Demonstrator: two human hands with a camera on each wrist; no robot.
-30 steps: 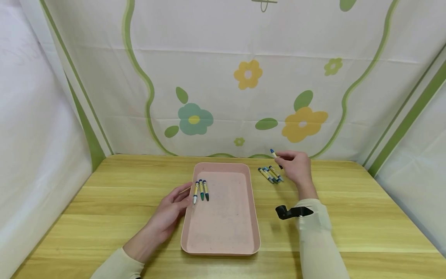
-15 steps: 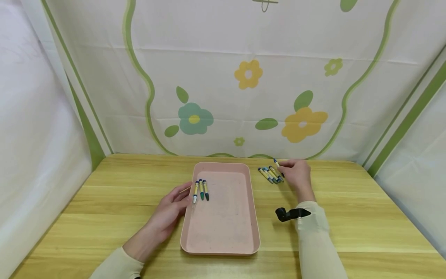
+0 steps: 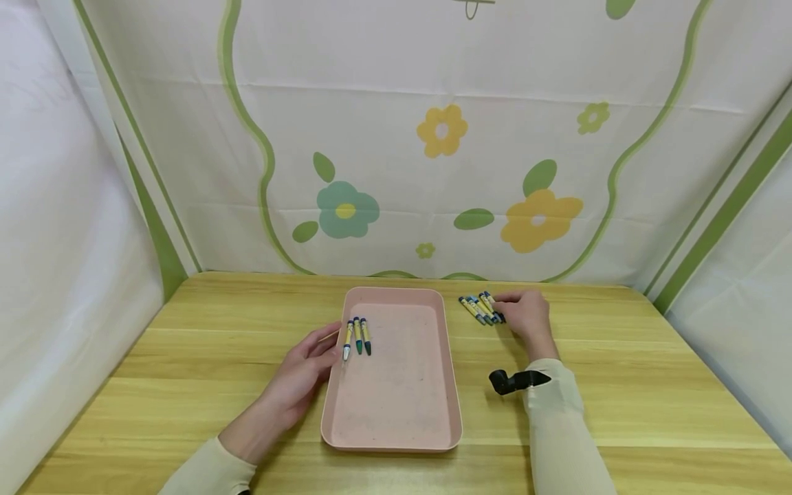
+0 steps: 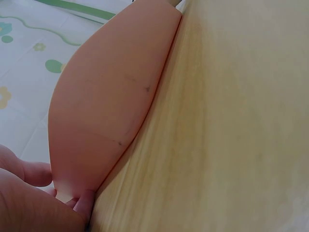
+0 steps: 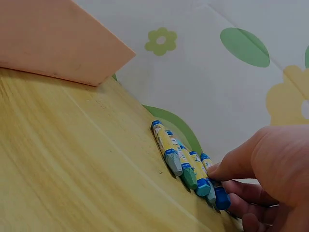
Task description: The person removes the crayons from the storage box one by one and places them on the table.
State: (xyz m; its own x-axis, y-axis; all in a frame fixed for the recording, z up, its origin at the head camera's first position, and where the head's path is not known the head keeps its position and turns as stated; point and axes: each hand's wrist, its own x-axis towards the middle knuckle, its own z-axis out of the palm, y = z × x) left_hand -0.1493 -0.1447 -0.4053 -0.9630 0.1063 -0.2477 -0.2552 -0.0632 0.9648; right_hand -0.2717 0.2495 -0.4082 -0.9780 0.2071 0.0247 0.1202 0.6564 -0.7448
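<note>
In the head view my right hand (image 3: 524, 315) pinches a dark-blue crayon at the right end of a row of crayons (image 3: 473, 311) on the table. The right wrist view shows my thumb on that dark-blue crayon (image 5: 221, 197), with fingers behind it. Beside it lie a light-blue crayon (image 5: 202, 186), a green crayon (image 5: 190, 179) and a grey crayon (image 5: 170, 157), in yellow wrappers. My left hand (image 3: 300, 375) touches the left side of a pink tray (image 3: 396, 405), fingers extended. Three crayons (image 3: 357, 337) with white and green tips lie side by side inside it, upper left.
The wooden table (image 3: 619, 392) ends at a white cloth backdrop (image 3: 383, 137) printed with flowers, just behind the crayon row. White cloth walls stand at both sides. A black camera mount (image 3: 518, 379) sticks out from the right wrist.
My right hand has lowered the dark-blue crayon from above the table's far edge to the right end of the row. My left hand and the tray have stayed in place.
</note>
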